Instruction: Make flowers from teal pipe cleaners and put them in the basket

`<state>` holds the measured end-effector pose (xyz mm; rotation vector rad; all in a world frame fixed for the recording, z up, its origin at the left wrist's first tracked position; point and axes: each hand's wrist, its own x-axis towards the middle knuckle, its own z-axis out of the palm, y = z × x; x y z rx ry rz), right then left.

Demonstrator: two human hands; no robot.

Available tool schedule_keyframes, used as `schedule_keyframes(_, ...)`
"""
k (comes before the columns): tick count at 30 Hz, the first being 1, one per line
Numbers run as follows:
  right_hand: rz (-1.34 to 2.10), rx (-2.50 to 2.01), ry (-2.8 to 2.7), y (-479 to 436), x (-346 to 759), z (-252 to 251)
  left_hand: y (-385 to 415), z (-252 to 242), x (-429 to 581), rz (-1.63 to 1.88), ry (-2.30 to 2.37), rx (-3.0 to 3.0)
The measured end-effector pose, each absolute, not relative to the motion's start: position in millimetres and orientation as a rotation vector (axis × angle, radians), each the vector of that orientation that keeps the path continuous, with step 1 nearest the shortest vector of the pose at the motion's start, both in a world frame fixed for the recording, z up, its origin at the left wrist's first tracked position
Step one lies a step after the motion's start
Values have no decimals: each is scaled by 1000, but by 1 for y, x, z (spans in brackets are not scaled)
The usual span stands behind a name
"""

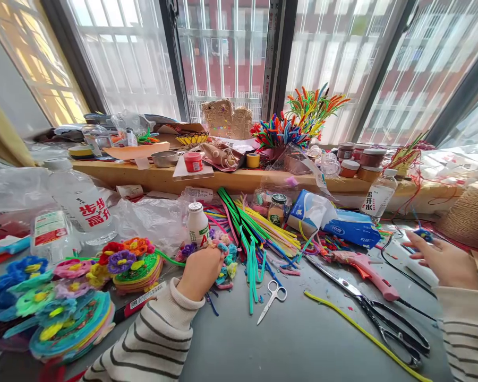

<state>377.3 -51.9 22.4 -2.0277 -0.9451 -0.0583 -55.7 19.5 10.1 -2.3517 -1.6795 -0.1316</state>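
My left hand [201, 269] has its fingers curled at a small heap of fuzzy pipe-cleaner flowers [230, 265], gripping a pale pink and blue one; its fingertips are partly hidden. Out to the right, my right hand [448, 261] reaches with fingers apart beside a small dark blue fuzzy piece [424, 234], near a white box. Turquoise pipe cleaners [253, 273] lie right of the left hand. Small white-handled scissors [273, 300] rest on the grey table [239, 345]. Finished flower pieces [74, 326] on layered round bases sit at the left.
A pink glue gun [368, 270], large black-handled scissors [390, 323] and a yellow pipe cleaner [354, 323] lie at the right. Bundled pipe cleaners [265, 225], a small white bottle [198, 225], a blue tissue pack [352, 228] and a twine spool [468, 215] stand behind. Clutter fills the wooden ledge [155, 178].
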Motion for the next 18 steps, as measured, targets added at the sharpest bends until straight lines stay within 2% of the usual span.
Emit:
schedule_keyframes(2, -10, -2305, -843, -49, 388, 23, 18, 11, -55, -134, -1692, -2348)
schedule_keyframes(4, 100, -2285, -920, -45, 365, 21, 17, 11, -55, -137, -1686, -2360)
schedule_keyframes(10, 745, -1693, -1725, -25, 212, 18, 17, 8, -56, -141, -1656, -2370)
schedule_keyframes(15, 788, -1743, -2026, -15, 155, 23, 18, 7, -57, -173, -1625, -2384)
schedule_keyframes(18, 516, -1894, -2120, -15, 147, 21, 17, 7, -57, -183, -1612, -2378)
